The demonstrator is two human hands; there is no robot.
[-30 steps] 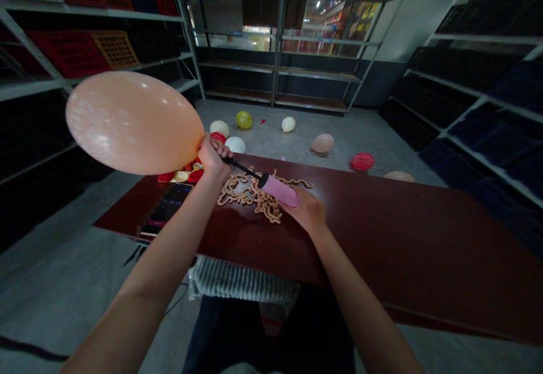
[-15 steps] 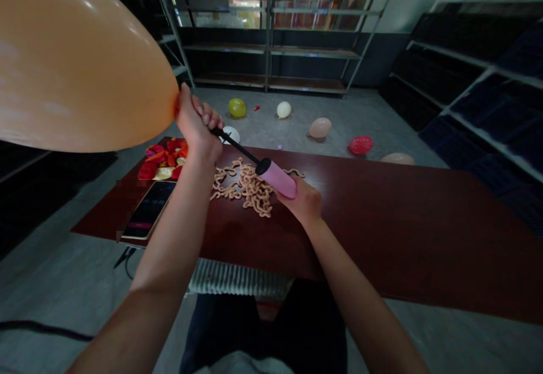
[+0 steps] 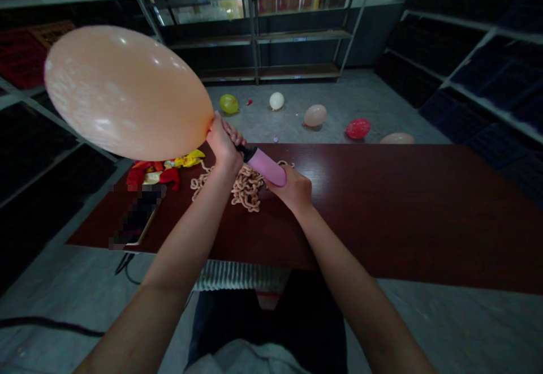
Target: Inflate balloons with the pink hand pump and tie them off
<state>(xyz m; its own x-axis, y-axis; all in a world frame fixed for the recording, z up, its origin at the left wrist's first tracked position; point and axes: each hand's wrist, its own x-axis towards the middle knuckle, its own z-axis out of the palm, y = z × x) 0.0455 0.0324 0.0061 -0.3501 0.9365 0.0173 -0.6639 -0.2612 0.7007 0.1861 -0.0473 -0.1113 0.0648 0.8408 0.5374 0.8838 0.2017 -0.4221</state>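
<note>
Left grip clamped on balloon neck; right grip closed around pink pump.

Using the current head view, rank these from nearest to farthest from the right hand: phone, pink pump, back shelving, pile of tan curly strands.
From the right hand:
1. Pink pump: in its grip.
2. Tan curly strands: just left, on the table.
3. Phone: table's left end.
4. Back shelving: across the floor.
</note>
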